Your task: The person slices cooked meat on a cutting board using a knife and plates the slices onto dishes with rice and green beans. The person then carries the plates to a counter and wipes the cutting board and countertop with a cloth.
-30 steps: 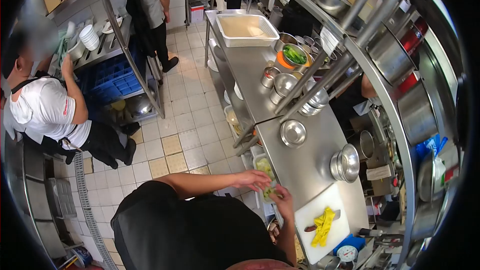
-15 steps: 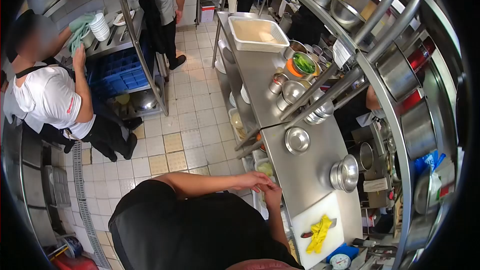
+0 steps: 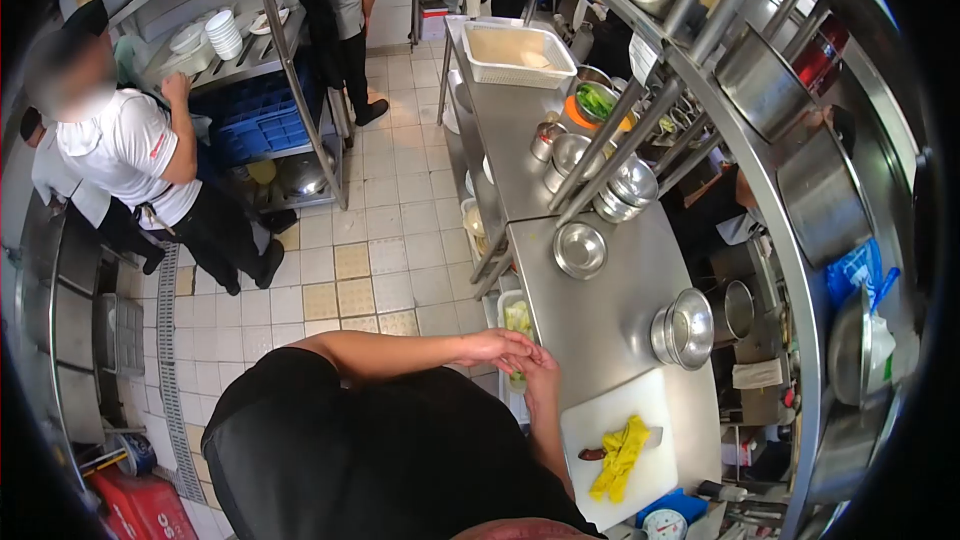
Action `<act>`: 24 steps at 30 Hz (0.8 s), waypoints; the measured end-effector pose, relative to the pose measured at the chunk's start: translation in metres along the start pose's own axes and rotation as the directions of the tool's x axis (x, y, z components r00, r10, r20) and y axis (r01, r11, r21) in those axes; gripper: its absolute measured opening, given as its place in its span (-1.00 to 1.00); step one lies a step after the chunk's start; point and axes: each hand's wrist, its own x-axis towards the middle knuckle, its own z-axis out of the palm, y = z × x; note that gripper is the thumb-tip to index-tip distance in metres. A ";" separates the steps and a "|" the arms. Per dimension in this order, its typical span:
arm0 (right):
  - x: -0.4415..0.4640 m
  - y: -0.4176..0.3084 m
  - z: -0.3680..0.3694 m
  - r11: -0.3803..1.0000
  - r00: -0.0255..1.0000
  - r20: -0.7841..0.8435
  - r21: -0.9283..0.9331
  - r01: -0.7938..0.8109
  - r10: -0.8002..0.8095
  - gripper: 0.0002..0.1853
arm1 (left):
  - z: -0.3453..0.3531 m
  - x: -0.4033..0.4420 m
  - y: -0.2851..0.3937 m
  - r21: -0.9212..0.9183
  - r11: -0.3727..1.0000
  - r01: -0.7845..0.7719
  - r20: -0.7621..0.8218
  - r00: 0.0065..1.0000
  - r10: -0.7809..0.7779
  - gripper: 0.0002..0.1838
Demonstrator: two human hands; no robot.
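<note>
My left hand and my right hand meet in front of my body, beside the edge of the steel worktable. Their fingers are curled together and touch; whether anything small lies between them is hidden. Nearest to them, on a lower level, are containers with pale green vegetable pieces. On the table to the right lies a white cutting board. A yellow cloth is draped over a knife on it, leaving the dark handle and part of the blade showing.
Steel bowls and a shallow steel bowl stand on the table. A blue-based scale sits beside the board. Steel posts and an overhead pot shelf border the right. A co-worker in white stands left at a shelf.
The view has shifted slightly. My hands stay together, with fingers drawn closer. The co-worker at left has lowered the green cloth from the shelf and turned a little.
</note>
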 end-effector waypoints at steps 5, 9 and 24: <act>-0.011 -0.013 -0.002 0.995 0.985 0.143 0.004 -0.102 0.101 -0.61 | 0.011 -0.008 -0.018 -0.172 0.984 -0.055 -0.030 0.998 0.051 -0.59; -0.016 -0.030 -0.001 0.958 0.960 0.236 0.206 -0.198 0.148 -0.52 | 0.005 -0.026 -0.027 -0.502 0.853 -0.144 -0.038 0.989 0.145 -0.45; -0.014 -0.103 0.126 0.942 0.878 0.449 -0.190 0.278 -0.169 -0.81 | -0.014 -0.126 0.051 -0.701 0.615 -0.360 0.222 0.711 0.668 -0.10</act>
